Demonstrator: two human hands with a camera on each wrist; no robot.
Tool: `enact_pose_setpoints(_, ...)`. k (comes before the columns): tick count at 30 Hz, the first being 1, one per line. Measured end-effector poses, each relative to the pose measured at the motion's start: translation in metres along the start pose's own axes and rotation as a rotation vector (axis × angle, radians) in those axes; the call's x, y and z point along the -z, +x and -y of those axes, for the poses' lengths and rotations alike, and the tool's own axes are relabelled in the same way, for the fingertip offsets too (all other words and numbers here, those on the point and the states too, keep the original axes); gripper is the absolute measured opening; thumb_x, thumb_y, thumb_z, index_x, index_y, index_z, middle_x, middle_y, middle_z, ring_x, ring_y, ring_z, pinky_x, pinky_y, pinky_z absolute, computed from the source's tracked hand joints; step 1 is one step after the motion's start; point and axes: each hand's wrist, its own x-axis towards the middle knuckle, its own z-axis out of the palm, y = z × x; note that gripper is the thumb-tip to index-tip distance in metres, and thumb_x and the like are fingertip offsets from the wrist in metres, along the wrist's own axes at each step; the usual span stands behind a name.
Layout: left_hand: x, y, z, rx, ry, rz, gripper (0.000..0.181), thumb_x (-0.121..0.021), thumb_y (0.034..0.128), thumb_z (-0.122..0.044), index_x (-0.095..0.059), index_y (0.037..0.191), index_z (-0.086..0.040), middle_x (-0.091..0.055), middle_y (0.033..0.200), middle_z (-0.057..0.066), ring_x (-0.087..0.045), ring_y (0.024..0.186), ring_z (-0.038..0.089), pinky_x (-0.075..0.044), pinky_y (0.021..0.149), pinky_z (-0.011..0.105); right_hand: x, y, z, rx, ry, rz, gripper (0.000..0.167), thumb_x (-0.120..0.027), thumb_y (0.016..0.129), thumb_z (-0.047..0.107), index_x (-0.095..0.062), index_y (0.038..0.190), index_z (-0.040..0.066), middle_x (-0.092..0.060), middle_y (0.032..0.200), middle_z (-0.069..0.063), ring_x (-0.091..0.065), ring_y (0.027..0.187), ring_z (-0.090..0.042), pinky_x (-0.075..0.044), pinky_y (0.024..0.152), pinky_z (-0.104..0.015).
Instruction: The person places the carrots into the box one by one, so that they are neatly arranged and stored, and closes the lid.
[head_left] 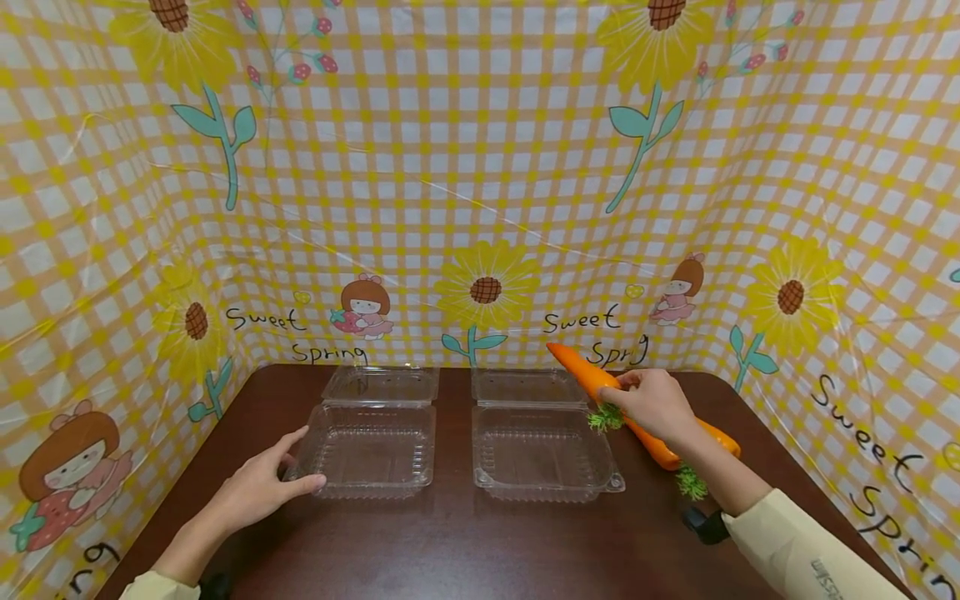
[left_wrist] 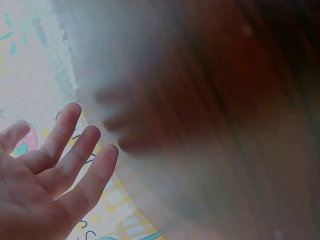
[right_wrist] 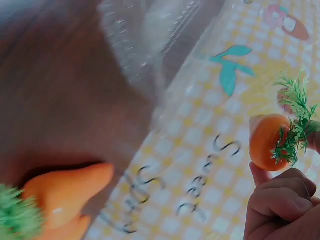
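My right hand pinches an orange carrot with a leafy green top, lifted above the table on the right. Its tip points away toward the back wall; the right wrist view shows its blunt end and greens. Below that hand lie other carrots, partly hidden by the hand and forearm. At the left clear plastic container, my left hand has its fingers spread beside the near left corner. Whether it touches the container cannot be told. A second clear container stands to the right, its lid open like the first.
Both hinged lids, the left lid and the right lid, lean back near the rear edge. The dark brown table is enclosed by a checked cloth with sunflowers at the back and sides.
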Motion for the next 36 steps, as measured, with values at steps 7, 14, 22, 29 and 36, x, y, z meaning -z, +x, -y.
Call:
enact_pose_setpoints(7, 0.000, 0.001, 0.000, -0.005, -0.004, 0.005, 0.092, -0.068, 0.0898, -0.057, -0.025, 0.160, -0.017, -0.063, 0.126, 0.017, -0.064, 0.108, 0.035, -0.051, 0.072, 0.050, -0.015, 0.015, 0.041, 0.095, 0.018, 0.073, 0.057, -0.068, 0.093, 0.038, -0.063, 0.130, -0.006, -0.050, 0.056, 0.001, -0.033, 0.045, -0.011, -0.033, 0.046, -0.027)
enact_pose_setpoints(14, -0.004, 0.003, 0.001, 0.002, -0.003, 0.007, 0.091, -0.068, 0.0896, -0.058, -0.026, 0.160, -0.020, -0.063, 0.126, 0.017, -0.063, 0.110, 0.036, -0.051, 0.074, 0.052, -0.039, 0.029, 0.072, 0.177, 0.099, 0.152, 0.047, -0.070, 0.092, 0.031, -0.068, 0.125, -0.004, -0.067, 0.064, -0.002, -0.028, 0.042, -0.010, -0.030, 0.044, -0.025)
enact_pose_setpoints(22, -0.002, 0.002, 0.001, 0.009, 0.005, -0.009, 0.091, -0.070, 0.0882, -0.058, -0.029, 0.159, -0.019, -0.064, 0.123, 0.015, -0.064, 0.108, 0.033, -0.051, 0.074, 0.049, -0.074, 0.045, 0.105, 0.266, 0.127, 0.273, 0.047, -0.073, 0.089, 0.030, -0.070, 0.120, -0.005, -0.061, 0.056, 0.000, -0.023, 0.042, -0.009, -0.026, 0.044, -0.025)
enact_pose_setpoints(29, -0.003, 0.004, 0.001, 0.012, -0.008, 0.012, 0.091, -0.069, 0.0887, -0.059, -0.026, 0.160, -0.020, -0.063, 0.126, 0.018, -0.064, 0.109, 0.036, -0.051, 0.073, 0.052, -0.101, 0.051, 0.134, 0.341, 0.059, 0.358, 0.035, -0.076, 0.088, 0.028, -0.075, 0.111, 0.001, -0.070, 0.070, -0.007, -0.025, 0.045, -0.009, -0.027, 0.048, -0.025)
enact_pose_setpoints(36, 0.001, 0.003, -0.001, 0.021, -0.011, 0.019, 0.090, -0.070, 0.0891, -0.056, -0.027, 0.160, -0.019, -0.064, 0.116, 0.012, -0.063, 0.092, 0.024, -0.048, 0.067, 0.042, -0.129, 0.056, 0.160, 0.450, 0.006, 0.473, 0.038, -0.077, 0.087, 0.028, -0.075, 0.113, 0.000, -0.076, 0.090, -0.006, -0.050, 0.057, -0.010, -0.043, 0.061, -0.026)
